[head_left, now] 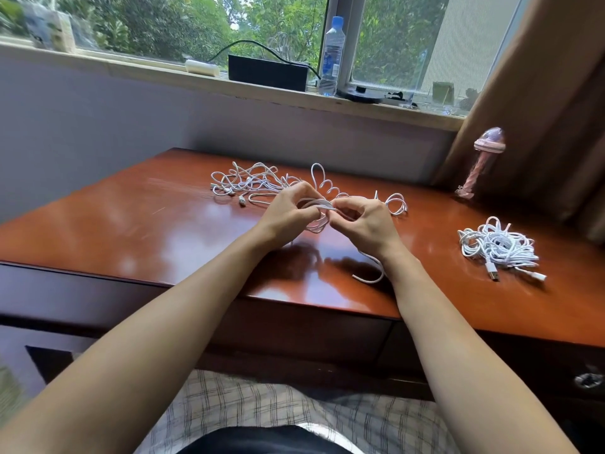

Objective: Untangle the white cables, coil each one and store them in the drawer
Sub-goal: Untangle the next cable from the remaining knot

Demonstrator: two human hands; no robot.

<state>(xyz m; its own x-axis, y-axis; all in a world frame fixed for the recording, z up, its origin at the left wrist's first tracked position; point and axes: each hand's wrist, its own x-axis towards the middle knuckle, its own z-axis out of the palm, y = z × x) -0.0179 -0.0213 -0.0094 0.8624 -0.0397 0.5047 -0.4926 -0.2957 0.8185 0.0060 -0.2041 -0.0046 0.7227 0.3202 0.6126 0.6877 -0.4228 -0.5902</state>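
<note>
both hands pinch 1 white cable above the worktop (131, 224) middle, left hand (288, 214) curled round its coil (316, 217), right hand (363, 221) nipping the strand beside it, a loose tangle (248, 185) far left, a bundle (497, 247) at right, drawer (294, 326) below.

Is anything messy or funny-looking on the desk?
Yes. A tangle of white cables lies knotted at the back of the desk, not sorted yet. The bundle on the right is only loosely coiled, with its plugs sticking out. The left hand and right hand pinch another cable. Nothing looks spilled or broken.
</note>
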